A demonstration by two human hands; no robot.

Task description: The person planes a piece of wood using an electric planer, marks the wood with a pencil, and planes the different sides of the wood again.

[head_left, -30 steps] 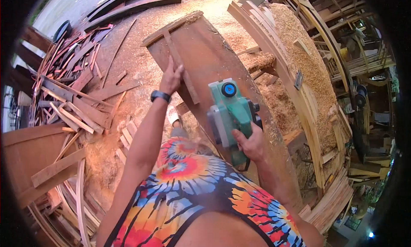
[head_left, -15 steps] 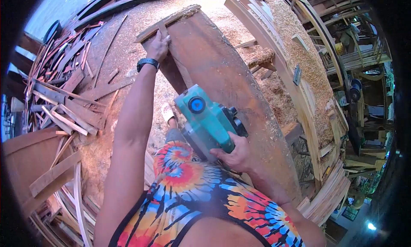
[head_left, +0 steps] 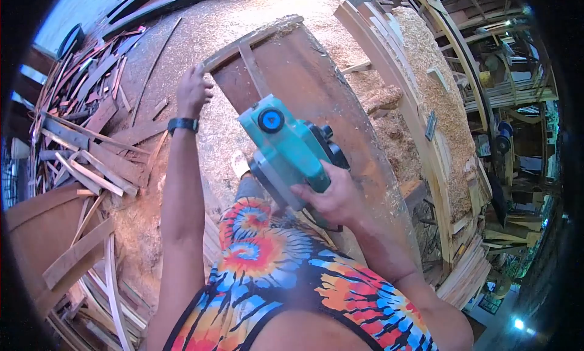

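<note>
Evidently, your right hand [head_left: 333,197] has its fingers wrapped around the handle of the boxy green planer [head_left: 293,149], which carries a round blue disc. The tool overlaps the left edge of the broad reddish-brown board [head_left: 319,86]; contact can't be judged. Your left hand [head_left: 193,94] grasps nothing, fingers loosely curled just beside the flat end batten [head_left: 255,43]. A thin wooden strip [head_left: 253,70] lies on the board; curly pale shavings [head_left: 420,52] heap beside a long curved beam [head_left: 370,43].

The left-hand fingers [head_left: 206,94] have come off the narrow strip [head_left: 252,67], and the green planer [head_left: 297,151] has shifted leftward.
</note>
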